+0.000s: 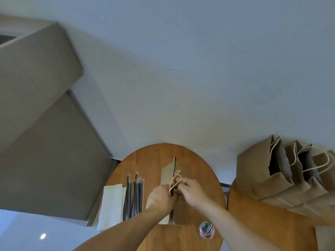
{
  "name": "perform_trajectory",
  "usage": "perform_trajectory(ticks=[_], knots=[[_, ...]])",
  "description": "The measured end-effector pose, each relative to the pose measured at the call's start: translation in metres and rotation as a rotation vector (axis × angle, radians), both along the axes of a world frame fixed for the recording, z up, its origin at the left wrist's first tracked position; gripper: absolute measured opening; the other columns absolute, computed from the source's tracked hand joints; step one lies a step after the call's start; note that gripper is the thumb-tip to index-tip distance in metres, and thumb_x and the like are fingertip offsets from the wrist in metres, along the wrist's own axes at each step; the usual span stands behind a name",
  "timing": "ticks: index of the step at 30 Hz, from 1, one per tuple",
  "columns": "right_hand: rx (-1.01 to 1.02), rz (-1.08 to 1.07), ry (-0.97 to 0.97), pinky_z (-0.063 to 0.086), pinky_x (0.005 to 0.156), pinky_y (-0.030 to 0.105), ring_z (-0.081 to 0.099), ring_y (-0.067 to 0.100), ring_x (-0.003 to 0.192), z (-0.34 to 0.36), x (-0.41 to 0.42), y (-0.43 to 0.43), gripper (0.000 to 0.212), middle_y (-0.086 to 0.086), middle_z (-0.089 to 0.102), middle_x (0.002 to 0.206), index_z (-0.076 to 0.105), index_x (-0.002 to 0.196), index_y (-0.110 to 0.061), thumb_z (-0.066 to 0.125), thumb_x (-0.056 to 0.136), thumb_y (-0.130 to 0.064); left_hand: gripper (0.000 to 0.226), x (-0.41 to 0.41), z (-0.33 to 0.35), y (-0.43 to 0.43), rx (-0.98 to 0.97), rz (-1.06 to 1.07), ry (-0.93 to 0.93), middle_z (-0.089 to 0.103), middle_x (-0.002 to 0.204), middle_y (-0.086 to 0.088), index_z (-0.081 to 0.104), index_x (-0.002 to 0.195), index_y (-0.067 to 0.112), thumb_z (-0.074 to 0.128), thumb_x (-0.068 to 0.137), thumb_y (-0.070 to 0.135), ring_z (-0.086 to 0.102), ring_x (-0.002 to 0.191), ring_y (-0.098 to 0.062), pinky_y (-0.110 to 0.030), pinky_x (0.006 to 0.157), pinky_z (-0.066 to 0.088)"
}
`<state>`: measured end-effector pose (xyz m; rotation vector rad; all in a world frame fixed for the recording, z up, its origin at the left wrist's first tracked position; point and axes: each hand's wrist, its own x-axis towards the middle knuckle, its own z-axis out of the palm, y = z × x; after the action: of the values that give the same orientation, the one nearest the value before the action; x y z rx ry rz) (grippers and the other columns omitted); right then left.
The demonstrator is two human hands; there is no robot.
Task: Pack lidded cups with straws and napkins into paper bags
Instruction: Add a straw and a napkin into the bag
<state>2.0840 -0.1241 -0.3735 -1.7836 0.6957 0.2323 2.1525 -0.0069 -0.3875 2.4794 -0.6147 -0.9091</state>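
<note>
My left hand [159, 197] curls round the top edge of the paper bag [166, 173], squeezing its two sides together so the mouth shows only as a thin dark slit. My right hand [192, 192] meets it from the other side, thumb and fingers pinching the cord handles [175, 180] against that same edge. Neither hand has anything else in it.

The bag stands upright in the middle of the round table [150, 160]. No cup shows anywhere; I judge one is already inside, but I cannot tell with the mouth pressed flat.

To close it well, I should line the two rims up evenly, gather both cords in one pinch, and press along the edge without crushing whatever stands below. One hand must hold the seam while the other fetches a fastener.

Just left of the bag lie the wrapped straws [134, 198], and beyond them the napkins [112, 205]. Near its right foot sits a tub of coloured paper clips [207, 230], likely the fastener. Well to the right of the bag, on a second surface, more bags [282, 176] stand open in a row.
</note>
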Motion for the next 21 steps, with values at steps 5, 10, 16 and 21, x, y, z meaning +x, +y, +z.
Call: perform_trajectory(ticks=[5, 10, 16, 21], knots=[[-0.712, 0.166, -0.151, 0.052, 0.09, 0.028, 0.056, 0.012, 0.114, 0.005, -0.009, -0.034, 0.049, -0.006, 0.051, 0.136, 0.054, 0.133, -0.029, 0.064, 0.086, -0.017, 0.041, 0.012, 0.004, 0.0, 0.057, -0.026, -0.06, 0.05, 0.058, 0.009, 0.046, 0.057, 0.028, 0.049, 0.097, 0.038, 0.048, 0.052, -0.007, -0.021, 0.045, 0.037], [-0.98, 0.472, -0.195, 0.052, 0.08, 0.037, 0.059, 0.023, 0.105, 0.005, -0.005, -0.057, 0.032, -0.001, 0.058, 0.128, 0.064, 0.123, -0.023, 0.06, 0.092, -0.021, 0.031, 0.033, 0.022, -0.005, 0.124, -0.298, -0.13, 0.053, 0.07, 0.005, 0.054, 0.073, 0.023, 0.043, 0.1, 0.032, 0.053, 0.064, -0.015, -0.026, 0.055, 0.04], [-1.026, 0.457, -0.07, 0.04, 0.059, 0.031, 0.06, 0.019, 0.08, 0.008, 0.0, -0.067, 0.028, -0.005, 0.06, 0.084, 0.067, 0.096, -0.024, 0.05, 0.098, -0.045, 0.024, 0.048, 0.035, -0.015, 0.068, -0.207, -0.164, 0.05, 0.057, 0.01, 0.065, 0.073, 0.026, 0.058, 0.094, 0.035, 0.047, 0.052, -0.004, -0.019, 0.045, 0.031], [-0.956, 0.378, -0.062, 0.035, 0.057, 0.028, 0.061, 0.017, 0.079, 0.0, -0.004, -0.067, 0.026, -0.007, 0.06, 0.082, 0.069, 0.097, -0.025, 0.054, 0.096, -0.046, 0.041, 0.04, 0.031, -0.015, -0.006, -0.035, -0.183, 0.049, 0.05, 0.013, 0.047, 0.052, 0.038, 0.066, 0.089, 0.037, 0.05, 0.05, -0.006, -0.023, 0.044, 0.033]])
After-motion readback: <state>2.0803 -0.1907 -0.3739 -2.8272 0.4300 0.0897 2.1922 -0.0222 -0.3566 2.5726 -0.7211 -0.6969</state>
